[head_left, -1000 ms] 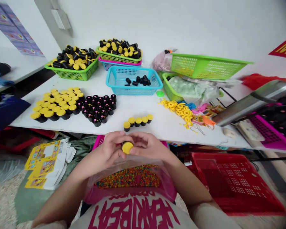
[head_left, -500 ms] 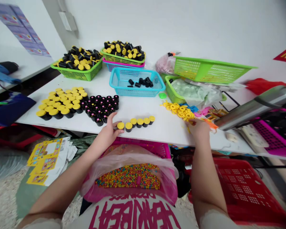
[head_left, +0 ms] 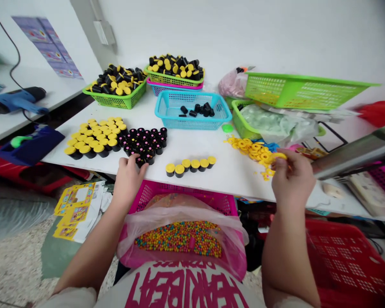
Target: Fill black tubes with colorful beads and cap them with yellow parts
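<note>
As the hands [head_left: 128, 182] [head_left: 291, 182] work, the shirt [head_left: 182, 291] seems to read "HEARTBEAT".

- Left hand [head_left: 127, 182]: narrow tabletop gap between black cylinders [head_left: 146, 147] and yellow-capped row [head_left: 189, 166]
- Right hand [head_left: 291, 179]: metal tube [head_left: 349, 149] just right, yellow rings [head_left: 252, 149] left
- Blue basket [head_left: 192, 112] bars reach rearward

White shirt [head_left: 182, 291] — upside-down pink letters, apparently HEARTBEAT; yellow printed cards [head_left: 73, 209] — too small to read.
</note>
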Action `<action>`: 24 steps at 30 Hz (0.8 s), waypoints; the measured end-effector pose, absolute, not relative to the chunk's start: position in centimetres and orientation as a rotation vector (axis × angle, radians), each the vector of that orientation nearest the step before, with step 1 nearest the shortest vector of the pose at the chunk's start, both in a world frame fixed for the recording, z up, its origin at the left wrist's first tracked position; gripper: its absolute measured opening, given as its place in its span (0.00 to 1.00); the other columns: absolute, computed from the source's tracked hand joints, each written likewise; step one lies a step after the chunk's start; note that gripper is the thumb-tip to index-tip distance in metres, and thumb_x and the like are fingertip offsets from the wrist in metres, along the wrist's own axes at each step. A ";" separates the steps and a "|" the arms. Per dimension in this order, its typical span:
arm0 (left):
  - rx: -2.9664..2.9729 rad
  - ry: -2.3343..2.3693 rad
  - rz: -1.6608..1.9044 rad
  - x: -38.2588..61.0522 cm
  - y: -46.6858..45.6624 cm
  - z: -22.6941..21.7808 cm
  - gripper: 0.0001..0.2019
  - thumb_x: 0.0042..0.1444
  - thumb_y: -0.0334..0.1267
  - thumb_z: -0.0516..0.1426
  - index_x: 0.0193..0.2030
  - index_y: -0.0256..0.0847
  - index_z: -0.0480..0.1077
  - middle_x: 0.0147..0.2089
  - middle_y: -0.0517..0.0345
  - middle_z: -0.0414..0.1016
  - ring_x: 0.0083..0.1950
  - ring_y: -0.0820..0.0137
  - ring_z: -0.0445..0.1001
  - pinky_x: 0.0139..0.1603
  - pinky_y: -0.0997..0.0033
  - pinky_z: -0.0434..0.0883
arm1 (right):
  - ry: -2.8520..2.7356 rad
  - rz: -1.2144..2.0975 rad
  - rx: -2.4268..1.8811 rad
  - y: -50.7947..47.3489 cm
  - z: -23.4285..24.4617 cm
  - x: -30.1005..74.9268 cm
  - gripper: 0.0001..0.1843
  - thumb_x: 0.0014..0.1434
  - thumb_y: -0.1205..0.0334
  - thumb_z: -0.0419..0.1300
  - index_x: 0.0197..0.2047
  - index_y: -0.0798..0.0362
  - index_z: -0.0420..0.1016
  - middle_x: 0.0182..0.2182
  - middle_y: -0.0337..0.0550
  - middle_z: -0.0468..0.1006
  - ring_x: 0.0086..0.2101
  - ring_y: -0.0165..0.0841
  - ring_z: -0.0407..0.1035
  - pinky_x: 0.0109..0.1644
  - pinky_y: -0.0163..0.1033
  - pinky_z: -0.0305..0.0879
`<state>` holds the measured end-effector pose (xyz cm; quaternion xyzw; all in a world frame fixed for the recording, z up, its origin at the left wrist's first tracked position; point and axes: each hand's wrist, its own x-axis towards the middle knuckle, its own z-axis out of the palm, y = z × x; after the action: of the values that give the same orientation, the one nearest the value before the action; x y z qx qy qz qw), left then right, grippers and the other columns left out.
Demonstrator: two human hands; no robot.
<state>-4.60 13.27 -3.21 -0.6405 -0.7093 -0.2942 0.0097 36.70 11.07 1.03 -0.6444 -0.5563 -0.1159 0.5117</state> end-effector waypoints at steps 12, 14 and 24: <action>-2.991 -1.935 -1.320 -1.3 8.8 4.7 0.15 0.58 0.42 0.59 0.48 0.44 0.59 0.50 0.50 0.76 0.51 0.62 0.76 0.53 0.56 0.71 | -1.460 0.923 -0.987 5.9 4.4 24.9 0.06 0.62 0.61 0.60 0.44 0.48 0.75 0.35 0.39 0.76 0.26 0.27 0.71 0.31 0.37 0.72; -3.189 -1.664 -1.496 0.7 8.0 4.9 0.18 0.58 0.40 0.60 0.51 0.43 0.59 0.53 0.46 0.74 0.54 0.62 0.74 0.55 0.58 0.71 | -1.429 1.106 -0.959 5.9 4.5 23.0 0.08 0.61 0.60 0.61 0.44 0.48 0.76 0.34 0.39 0.77 0.23 0.24 0.68 0.27 0.34 0.70; -3.263 -1.619 -2.316 3.8 7.3 0.3 0.19 0.56 0.35 0.62 0.53 0.40 0.62 0.58 0.44 0.66 0.60 0.63 0.68 0.64 0.63 0.61 | -1.382 1.229 -1.003 7.4 2.4 21.9 0.09 0.53 0.54 0.69 0.36 0.47 0.84 0.40 0.42 0.75 0.22 0.22 0.67 0.23 0.33 0.72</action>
<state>3.83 7.31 0.30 -0.6294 -0.3123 -0.4467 -0.5540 21.89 7.41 2.38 -0.4138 -0.5705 0.5074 0.4959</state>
